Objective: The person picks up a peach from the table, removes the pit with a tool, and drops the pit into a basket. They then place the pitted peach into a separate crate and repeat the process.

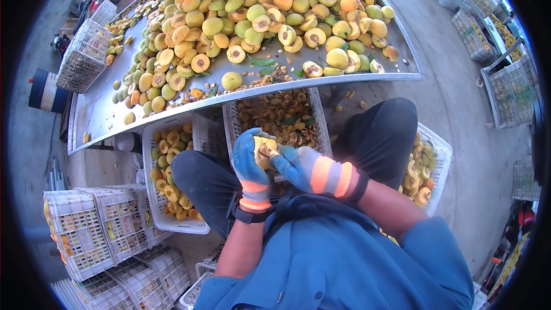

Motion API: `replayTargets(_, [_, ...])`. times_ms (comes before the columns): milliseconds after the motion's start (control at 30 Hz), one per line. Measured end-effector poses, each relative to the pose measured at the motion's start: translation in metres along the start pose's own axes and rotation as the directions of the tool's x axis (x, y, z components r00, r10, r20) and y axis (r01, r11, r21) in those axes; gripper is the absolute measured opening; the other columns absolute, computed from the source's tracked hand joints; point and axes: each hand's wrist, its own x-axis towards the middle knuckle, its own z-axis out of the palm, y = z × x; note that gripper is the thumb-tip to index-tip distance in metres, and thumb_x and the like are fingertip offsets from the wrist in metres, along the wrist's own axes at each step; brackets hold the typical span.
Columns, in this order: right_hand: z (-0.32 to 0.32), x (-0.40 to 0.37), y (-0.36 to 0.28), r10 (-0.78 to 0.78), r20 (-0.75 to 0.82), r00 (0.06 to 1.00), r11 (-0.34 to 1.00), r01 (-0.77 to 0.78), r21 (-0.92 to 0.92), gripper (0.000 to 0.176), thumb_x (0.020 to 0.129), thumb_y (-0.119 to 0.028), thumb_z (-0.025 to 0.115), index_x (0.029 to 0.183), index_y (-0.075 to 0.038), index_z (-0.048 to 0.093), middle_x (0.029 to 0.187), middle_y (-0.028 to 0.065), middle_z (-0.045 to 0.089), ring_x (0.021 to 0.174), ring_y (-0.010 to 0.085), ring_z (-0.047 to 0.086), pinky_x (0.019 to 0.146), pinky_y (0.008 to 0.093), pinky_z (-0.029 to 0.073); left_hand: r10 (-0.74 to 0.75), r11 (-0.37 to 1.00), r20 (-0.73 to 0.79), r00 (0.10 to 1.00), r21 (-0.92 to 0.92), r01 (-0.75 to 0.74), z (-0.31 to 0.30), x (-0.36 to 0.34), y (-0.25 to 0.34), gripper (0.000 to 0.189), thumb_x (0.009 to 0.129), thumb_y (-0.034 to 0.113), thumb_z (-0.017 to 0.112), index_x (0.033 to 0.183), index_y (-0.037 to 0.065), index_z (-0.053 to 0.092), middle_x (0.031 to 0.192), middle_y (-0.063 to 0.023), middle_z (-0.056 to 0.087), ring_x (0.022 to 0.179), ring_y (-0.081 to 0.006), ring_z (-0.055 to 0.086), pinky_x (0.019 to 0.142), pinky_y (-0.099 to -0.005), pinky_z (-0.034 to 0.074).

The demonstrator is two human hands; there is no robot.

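Note:
My left hand [248,163], in a blue and orange work glove, is closed around a cut yellow peach [265,150], its brown pit hollow turned toward the right. Close against the fruit is my right hand [298,166], gloved the same way, its fingers pinched together at the cut face. A thin, pale tip shows between those fingers and the peach, too small to make out. Below both hands stands a white crate [232,129] of brown pits and peach scraps. Ahead, a metal table [338,80] bears a large heap of whole and halved peaches [247,11].
A white crate of peach halves [195,229] stands by my left knee, another crate [439,178] by my right. Stacked crates [86,224] fill the lower left. One crate [86,51] rests at the table's left end. More crates [513,92] line the right.

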Motion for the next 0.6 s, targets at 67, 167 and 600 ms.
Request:
replayTargets(67, [0.007, 0.000, 0.012, -0.019, -0.006, 1.000, 0.996, 0.019, 0.089, 0.040, 0.110, -0.035, 0.051, 0.118, 0.000, 0.068, 0.104, 0.0195, 0.076, 0.090, 0.0386, 0.071, 0.079, 0.0462, 0.054, -0.034, 0.999, 0.091, 0.995, -0.036, 0.038, -0.004, 0.001, -0.008, 0.021, 0.105, 0.014, 0.053, 0.116, -0.001, 0.065, 0.105, -0.0122, 0.070, 0.089, -0.0238, 0.072, 0.081, -0.0347, 0.059])
replayTargets(167, [0.013, 0.000, 0.018, 0.066, 0.037, 0.997, 0.916, -0.076, 0.395, 0.039, 0.108, -0.039, 0.056, 0.113, -0.003, 0.071, 0.096, 0.0075, 0.073, 0.081, 0.0247, 0.067, 0.072, 0.0391, 0.052, -0.324, 0.834, 0.169, 0.931, -0.413, 0.365, -0.004, 0.003, -0.005, 0.029, 0.108, 0.025, 0.050, 0.119, 0.001, 0.063, 0.105, -0.0130, 0.070, 0.091, -0.0243, 0.072, 0.083, -0.0358, 0.059])
replayTargets(600, [0.013, -0.005, 0.016, 0.181, 0.259, 0.949, 0.873, -0.276, 0.402, 0.044, 0.109, -0.039, 0.052, 0.122, -0.001, 0.070, 0.101, 0.0059, 0.071, 0.090, 0.0188, 0.064, 0.082, 0.0345, 0.050, -0.798, 0.262, 0.140, 0.586, -0.795, 0.547, 0.017, -0.019, 0.013, 0.035, 0.110, 0.034, 0.053, 0.128, 0.004, 0.058, 0.111, -0.0120, 0.067, 0.096, -0.0239, 0.070, 0.085, -0.0376, 0.060])
